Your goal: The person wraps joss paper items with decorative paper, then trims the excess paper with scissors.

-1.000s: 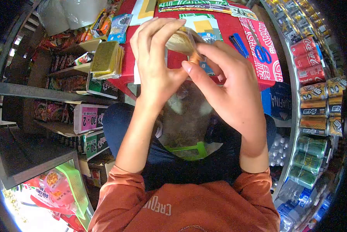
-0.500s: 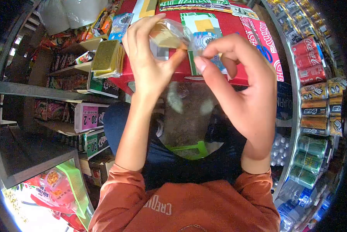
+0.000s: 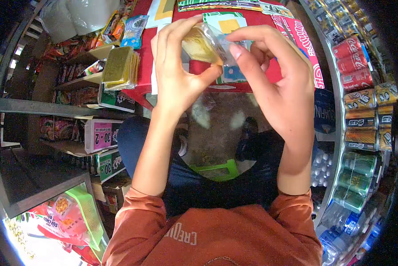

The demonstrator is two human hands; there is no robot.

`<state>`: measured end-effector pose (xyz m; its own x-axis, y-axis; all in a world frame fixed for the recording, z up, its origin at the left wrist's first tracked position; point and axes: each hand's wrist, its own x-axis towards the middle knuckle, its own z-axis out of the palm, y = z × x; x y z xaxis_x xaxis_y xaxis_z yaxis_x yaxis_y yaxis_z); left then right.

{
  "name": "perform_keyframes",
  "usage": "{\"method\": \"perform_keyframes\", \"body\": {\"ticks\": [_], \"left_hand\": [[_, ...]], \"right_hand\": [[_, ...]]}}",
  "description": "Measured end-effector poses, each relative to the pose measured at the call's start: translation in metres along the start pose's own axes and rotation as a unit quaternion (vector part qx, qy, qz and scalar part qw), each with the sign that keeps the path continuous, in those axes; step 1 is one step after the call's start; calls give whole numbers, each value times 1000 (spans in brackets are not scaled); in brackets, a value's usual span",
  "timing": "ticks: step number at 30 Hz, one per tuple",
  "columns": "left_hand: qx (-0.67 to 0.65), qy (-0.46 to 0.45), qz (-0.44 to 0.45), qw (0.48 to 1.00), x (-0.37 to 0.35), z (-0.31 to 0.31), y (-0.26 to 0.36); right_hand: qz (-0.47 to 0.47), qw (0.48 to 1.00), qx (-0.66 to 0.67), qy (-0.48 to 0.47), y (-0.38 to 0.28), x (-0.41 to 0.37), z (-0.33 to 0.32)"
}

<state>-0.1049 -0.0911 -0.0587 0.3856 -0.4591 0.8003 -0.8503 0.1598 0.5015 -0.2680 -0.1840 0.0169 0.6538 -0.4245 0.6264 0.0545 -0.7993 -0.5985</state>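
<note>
Between the thumb and fingers of my left hand (image 3: 174,82) is a clear plastic packet of gold-yellow paper (image 3: 199,46), held tilted above the red table (image 3: 146,66). My right hand (image 3: 285,80) pinches the loose clear end of the same packet with thumb and forefinger; its other fingers are curled. Under the hands, partly covered, lie a paper sheet with a gold square (image 3: 229,25) and a blue printed piece. To the left of my left hand sits a stack of similar gold packets (image 3: 117,66) at the table's edge.
A blue packet (image 3: 134,30) lies at the table's back left. Printed paper strips (image 3: 221,5) cross the back, with red-and-white sheets (image 3: 301,42) at right. Shelves of snack boxes (image 3: 102,135) stand left; drink cans (image 3: 360,116) line the right. A green plastic stool (image 3: 229,170) shows below.
The packet has turned in my left hand, so its gold paper shows more upright. My right hand has moved slightly up and left, still at the packet's clear end.
</note>
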Motion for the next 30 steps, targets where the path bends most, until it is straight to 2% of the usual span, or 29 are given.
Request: {"method": "perform_keyframes", "body": {"ticks": [10, 18, 21, 24, 27, 30], "left_hand": [[34, -54, 32, 997, 3, -6, 6], [102, -51, 28, 993, 3, -6, 6], [114, -47, 23, 992, 2, -8, 6], [102, -58, 24, 993, 3, -11, 3], [82, -61, 19, 995, 2, -11, 0], [84, -52, 17, 995, 2, -11, -2]], "right_hand": [[-18, 998, -44, -42, 2, 1, -8], [-29, 998, -62, -14, 3, 0, -6], [-14, 998, -43, -32, 3, 1, -8], [-83, 996, 0, -37, 12, 4, -7], [-81, 993, -22, -86, 14, 3, -14], [-89, 983, -110, -115, 15, 3, -21]]}}
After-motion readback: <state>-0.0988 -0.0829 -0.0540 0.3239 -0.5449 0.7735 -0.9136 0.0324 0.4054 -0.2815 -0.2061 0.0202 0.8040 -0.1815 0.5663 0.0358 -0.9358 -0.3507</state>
